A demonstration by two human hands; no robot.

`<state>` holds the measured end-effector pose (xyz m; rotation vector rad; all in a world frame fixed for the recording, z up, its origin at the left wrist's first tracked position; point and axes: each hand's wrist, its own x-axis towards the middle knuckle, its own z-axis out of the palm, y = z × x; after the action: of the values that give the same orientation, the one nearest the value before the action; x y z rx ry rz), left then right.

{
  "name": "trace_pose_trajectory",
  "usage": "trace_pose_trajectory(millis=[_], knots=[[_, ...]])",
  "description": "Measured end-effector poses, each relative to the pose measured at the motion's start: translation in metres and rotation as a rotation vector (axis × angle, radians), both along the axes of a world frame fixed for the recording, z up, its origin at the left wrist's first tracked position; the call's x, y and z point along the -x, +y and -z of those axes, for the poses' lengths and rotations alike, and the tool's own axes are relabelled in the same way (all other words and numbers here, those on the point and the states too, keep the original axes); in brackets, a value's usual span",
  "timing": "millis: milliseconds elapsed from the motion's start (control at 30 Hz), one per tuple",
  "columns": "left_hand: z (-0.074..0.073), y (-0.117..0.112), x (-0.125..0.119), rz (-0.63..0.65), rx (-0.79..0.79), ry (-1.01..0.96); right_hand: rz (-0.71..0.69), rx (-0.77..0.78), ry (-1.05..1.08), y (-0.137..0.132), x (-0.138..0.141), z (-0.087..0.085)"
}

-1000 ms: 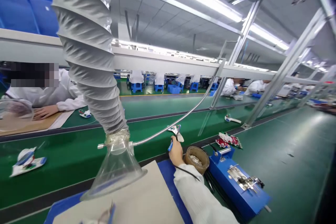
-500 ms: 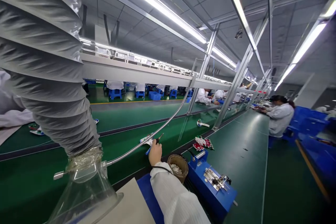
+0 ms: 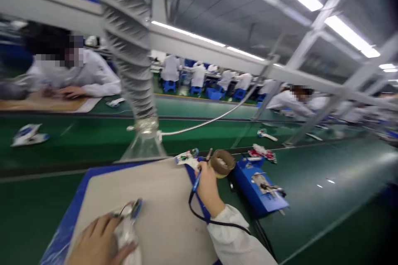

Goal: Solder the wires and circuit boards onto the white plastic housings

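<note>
My right hand (image 3: 209,184) is closed round a soldering iron (image 3: 196,183) with a blue handle and a black cord; its tip points up and away. Against the fingers of that hand is a white plastic housing with a small circuit board (image 3: 187,157), at the far edge of the work mat; whether it is pinched too I cannot tell. At the lower left my left hand (image 3: 101,240), somewhat blurred, has its fingers and thumb around another white housing (image 3: 127,230), with a wire and a blue-edged part at its top, over the beige mat (image 3: 155,190).
Right of my right hand stand a brown round tub (image 3: 222,162) of small pieces and a blue metal fixture (image 3: 259,190). Red and white parts (image 3: 262,153) lie behind. A clear fume hood (image 3: 144,147) hangs beyond the mat. Across the green conveyor (image 3: 93,138) a co-worker (image 3: 77,70) sits.
The view has swung left and down. My right hand has come back from the conveyor to the mat's edge with the soldering iron and the white housing. My left hand has come into view.
</note>
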<state>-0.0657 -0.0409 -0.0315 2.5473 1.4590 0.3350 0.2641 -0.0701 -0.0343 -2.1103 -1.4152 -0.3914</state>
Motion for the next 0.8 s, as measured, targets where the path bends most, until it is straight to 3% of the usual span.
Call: trace_pose_trajectory(millis=[67,167,267,333,500,700,800], knots=[[-0.014,-0.022,-0.001,-0.075,0.043,0.043,-0.075,-0.018,0.042,-0.015,0.006,0.008],[-0.032,-0.037,-0.015,-0.111,0.124,-0.002,-0.174,-0.063,0.093,-0.026,0.018,0.022],[-0.038,-0.049,-0.017,-0.070,0.209,-0.183,-0.286,-0.117,0.103,-0.036,0.040,0.028],[-0.039,-0.060,-0.009,-0.040,0.174,-0.252,-0.348,-0.154,0.090,-0.045,0.058,0.027],[-0.024,-0.088,0.024,-0.010,0.113,-0.157,-0.489,-0.179,0.018,-0.078,0.082,0.024],[0.015,-0.117,0.065,0.011,0.085,0.029,-0.120,-0.011,0.140,-0.128,0.053,0.049],[0.018,-0.114,0.076,0.041,0.106,0.078,-0.110,0.004,0.157,-0.146,0.049,0.055]])
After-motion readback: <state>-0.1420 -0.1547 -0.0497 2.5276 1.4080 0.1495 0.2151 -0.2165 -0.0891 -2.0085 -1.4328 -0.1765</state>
